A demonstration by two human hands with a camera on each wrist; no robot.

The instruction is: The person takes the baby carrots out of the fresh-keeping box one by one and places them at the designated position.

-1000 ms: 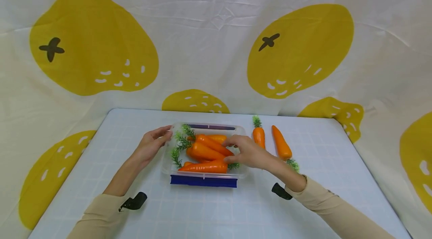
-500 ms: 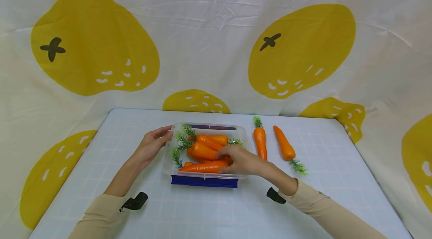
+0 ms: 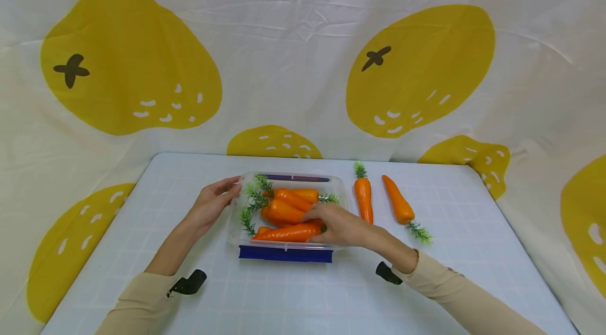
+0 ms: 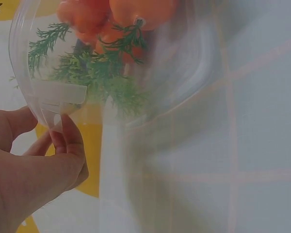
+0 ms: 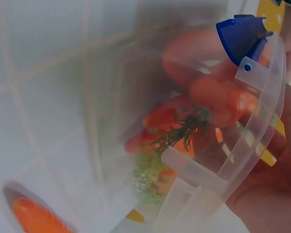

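Head view: right grip [image 3: 335,225] holds carrot [image 3: 281,233] by thick end; left grip [image 3: 212,204] pinches box [image 3: 286,246].

Carrots [image 3: 280,212] beside the right hand [image 3: 338,224] are glossy bright orange with green tops [image 3: 258,199], and the loose carrots [image 3: 363,199] just past that hand match. The box [image 3: 338,185] between it and the left hand [image 3: 213,206] is clear, kinda milky, with a deep blue latch [image 3: 285,254] on the near side. Counter [image 3: 284,298] under both hands: pale bluish white, faint pinkish grid. Cloth [image 3: 284,61] behind them is off-white with big mustard fruit shapes [image 3: 421,77], white dashes, dark crosses on two. Sleeves [image 3: 137,298] below the hands are plain beige.
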